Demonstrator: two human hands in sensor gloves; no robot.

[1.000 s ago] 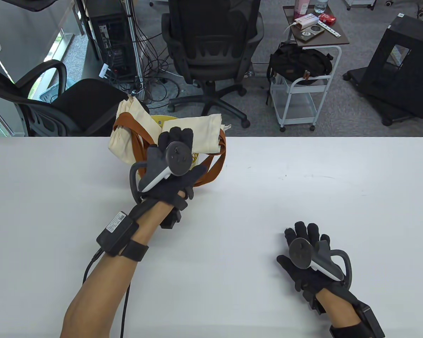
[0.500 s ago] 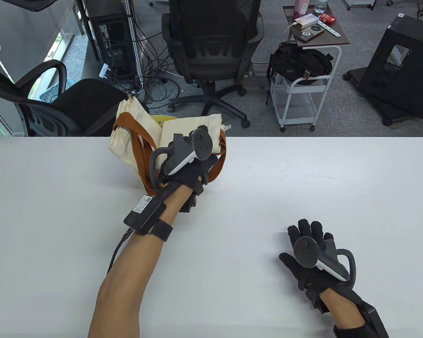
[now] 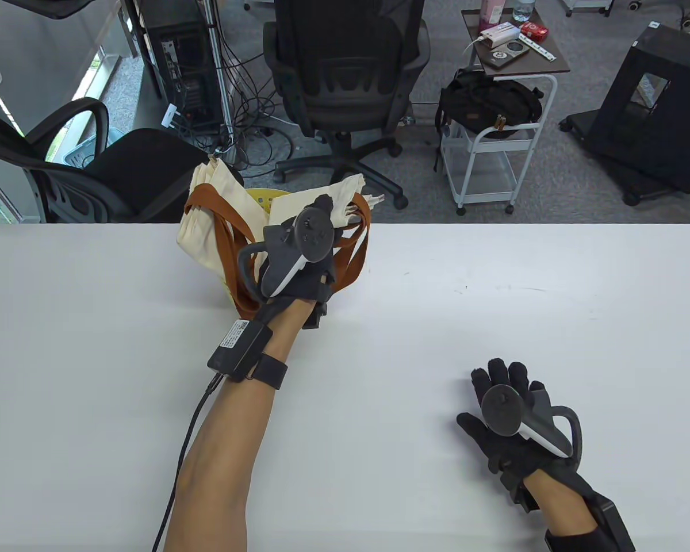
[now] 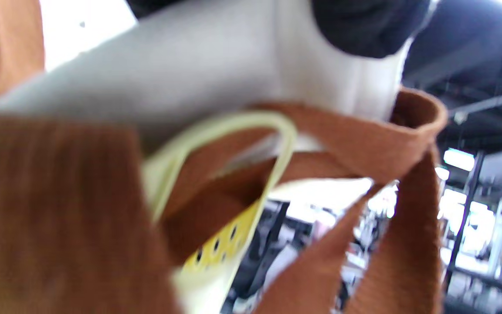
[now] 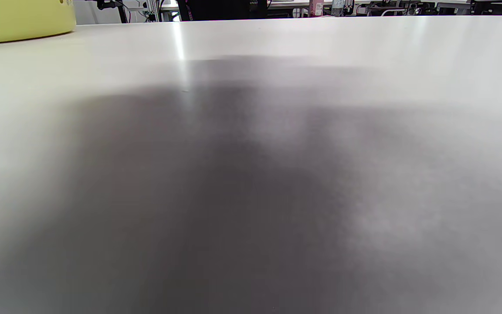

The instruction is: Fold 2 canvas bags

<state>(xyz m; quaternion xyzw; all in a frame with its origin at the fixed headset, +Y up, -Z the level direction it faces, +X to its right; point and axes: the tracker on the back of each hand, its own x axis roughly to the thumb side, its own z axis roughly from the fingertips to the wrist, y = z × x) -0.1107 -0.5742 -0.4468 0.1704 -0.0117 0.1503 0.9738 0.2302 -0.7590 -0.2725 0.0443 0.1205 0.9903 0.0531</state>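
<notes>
Canvas bags [image 3: 230, 213] are both sitting stuffed in a yellow perforated basket [image 3: 263, 198] at the upper left-centre of the table view, right at the far edge of the white table [image 3: 437, 322]. One bag [image 3: 215, 201] slumps on the left of the basket; the other bag [image 3: 316, 210] is on the right, with brown webbing handles [image 3: 353, 253] spilling out over the basket's front.

Left hand [image 3: 299, 259] is up at that right-hand bag. In the left wrist view a dark gloved fingertip [image 4: 364, 26] presses into the cream canvas at the top of the frame, with a handle loop [image 4: 364, 144] dangling just below, so I'd say it's gripping the bag's fabric, though the tracker hides most of the fingers from above.

Right hand [image 3: 509, 420] is in the lower right of the table view, well apart from the bags, fingers spread loosely and holding nothing. It seems to rest on the table, and its wrist cam shows only tabletop.

My read: this is the pull-one-bag-out step, nothing folded yet. To do it well:
- lift up before dragging toward you, or the light basket probably tips or slides
- watch the straps, they look tangled with the other bag's and could haul it along
- bring the right hand in to steady the basket or catch the loose end
</notes>
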